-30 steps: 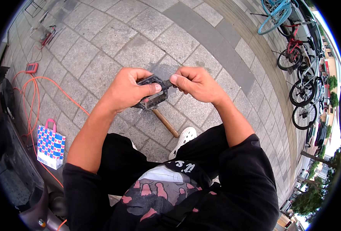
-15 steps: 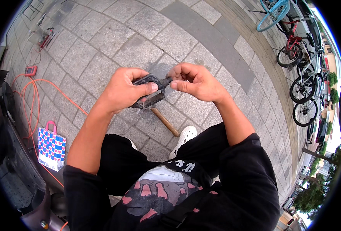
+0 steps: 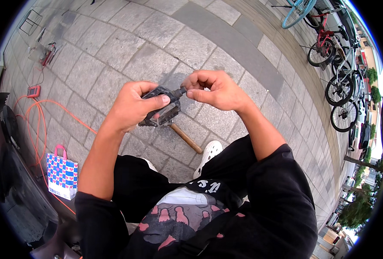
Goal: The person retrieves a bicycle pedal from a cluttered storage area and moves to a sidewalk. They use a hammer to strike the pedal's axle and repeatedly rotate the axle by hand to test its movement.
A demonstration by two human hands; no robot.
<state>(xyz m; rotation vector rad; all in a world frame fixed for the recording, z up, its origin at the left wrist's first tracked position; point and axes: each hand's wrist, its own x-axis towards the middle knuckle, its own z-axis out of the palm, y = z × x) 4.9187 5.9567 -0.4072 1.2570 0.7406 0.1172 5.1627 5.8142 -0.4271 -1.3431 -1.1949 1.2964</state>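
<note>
A black bicycle pedal [image 3: 167,114] is held up in front of me, its short axle [image 3: 181,91] pointing up and to the right. My left hand [image 3: 133,105] grips the pedal body, thumb across its near face. At the axle's end, my right hand [image 3: 213,90] pinches with thumb and forefinger, the other fingers curled. Below the pedal, a wooden tool handle [image 3: 186,138] lies on the paving; its far end is hidden behind the pedal.
Grey stone paving [image 3: 126,47] surrounds me. At left lie an orange hose [image 3: 66,107] and a small red device [image 3: 33,91]. A checked bag [image 3: 62,175] stands beside a dark vehicle [image 3: 18,185]. Parked bicycles [image 3: 339,88] line the right.
The pedal and both hands have shifted slightly left in the view, which has itself turned a little. My left hand keeps its grip, and my right fingers stay at the axle's end.
</note>
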